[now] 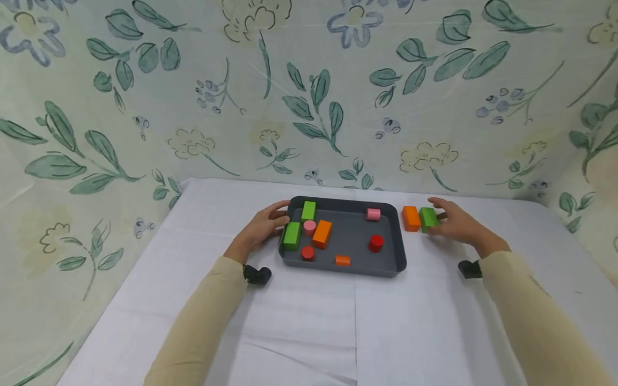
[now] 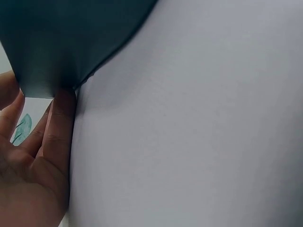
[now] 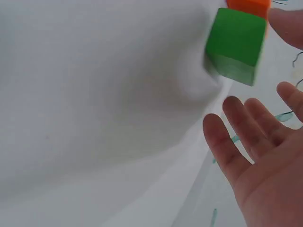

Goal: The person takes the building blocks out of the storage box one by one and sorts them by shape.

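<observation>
At the left end of the dark grey tray [image 1: 354,236], my left hand [image 1: 260,228] grips the edge, fingertips at the rim and thumb low along the outer wall. In the left wrist view the tray wall [image 2: 42,61] fills the top corner, with the fingers right against it. Over on the right, my right hand [image 1: 456,221] is around a green block [image 1: 427,219] on the table, thumb and fingers spread. The right wrist view shows a gap between its fingers [image 3: 220,144] and that block. An orange block [image 1: 411,219] stands just left of the green one.
Inside the tray lie two green blocks [image 1: 292,236], an orange block [image 1: 322,234], a small orange piece [image 1: 343,260], two red cylinders [image 1: 376,243] and two pink pieces [image 1: 373,214]. White cloth [image 1: 309,327] covers the table; a floral curtain [image 1: 309,107] hangs behind it.
</observation>
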Tool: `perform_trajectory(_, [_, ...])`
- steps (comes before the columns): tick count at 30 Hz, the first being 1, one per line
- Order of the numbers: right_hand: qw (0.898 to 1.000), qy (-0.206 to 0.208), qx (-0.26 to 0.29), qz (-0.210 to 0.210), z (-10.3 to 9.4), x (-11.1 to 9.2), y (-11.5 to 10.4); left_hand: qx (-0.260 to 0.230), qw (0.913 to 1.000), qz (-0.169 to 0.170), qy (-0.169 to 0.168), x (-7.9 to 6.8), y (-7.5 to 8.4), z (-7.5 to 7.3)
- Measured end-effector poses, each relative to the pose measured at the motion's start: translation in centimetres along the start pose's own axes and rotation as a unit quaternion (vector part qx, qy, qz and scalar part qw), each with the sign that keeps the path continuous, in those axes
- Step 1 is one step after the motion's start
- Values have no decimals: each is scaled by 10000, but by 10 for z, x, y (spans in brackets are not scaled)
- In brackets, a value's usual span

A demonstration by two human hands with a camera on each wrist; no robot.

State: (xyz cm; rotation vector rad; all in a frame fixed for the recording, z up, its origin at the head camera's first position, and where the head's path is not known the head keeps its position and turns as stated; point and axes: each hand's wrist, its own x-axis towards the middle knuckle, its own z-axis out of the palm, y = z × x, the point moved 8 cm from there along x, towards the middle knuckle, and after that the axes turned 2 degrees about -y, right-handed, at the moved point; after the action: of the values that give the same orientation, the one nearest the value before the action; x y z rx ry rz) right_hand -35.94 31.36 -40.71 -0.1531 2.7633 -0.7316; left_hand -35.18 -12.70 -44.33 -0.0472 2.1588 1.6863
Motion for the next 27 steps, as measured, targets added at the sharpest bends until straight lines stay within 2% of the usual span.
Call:
perform_trajectory(5, [9989,380,-178,-195,-17,-7,-17,38,10000,51,18,1,1,-2])
perform_trajectory(8, [9971,496,-357,-443,-25,-12,-40,52,10000,45,16,0,2,-3])
perform_trajectory(13, [9917,532,-689,-940,-28,-15,-84,76,10000,31,19,0,-1,-3])
perform_trajectory(18, [9890,343,-764,-1223,-23,-18,-119,98,9999,34,27,2,-3,-2])
perform_trajectory(27, [9827,-27,-950,-1590,-9,-16,-164,100,9999,92,25,3,-2,1])
